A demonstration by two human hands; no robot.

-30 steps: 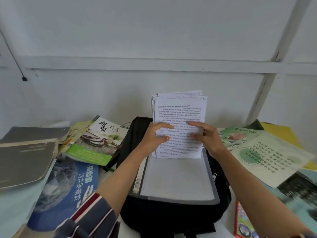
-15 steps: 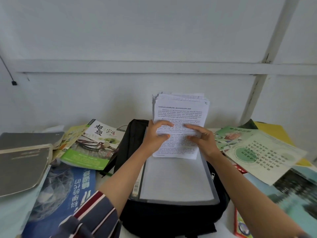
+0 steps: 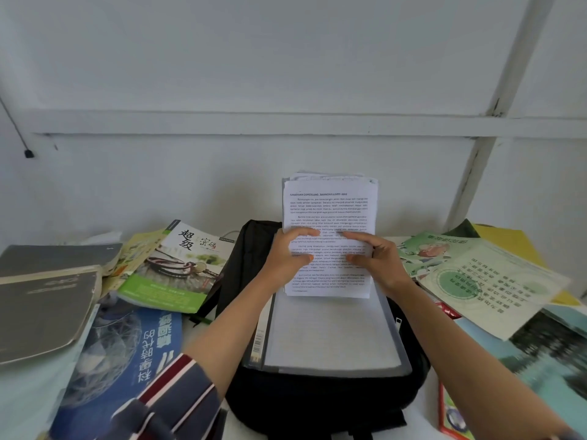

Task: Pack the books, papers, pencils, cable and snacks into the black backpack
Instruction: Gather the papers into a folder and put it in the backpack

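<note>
Now gripping a stack of printed papers (image 3: 330, 211) upright from both sides: left hand (image 3: 290, 254) curled round the left edge, right hand (image 3: 378, 260) pinching the right edge, thumbs across the front page. Standing the stack's lower edge over the open mouth of the black backpack (image 3: 317, 404), just behind a clear plastic folder (image 3: 330, 338) already lying in the opening. Flanked by a green-banded paperback (image 3: 178, 265) to the left and a pale green sheet of Chinese text (image 3: 489, 281) to the right.
</note>
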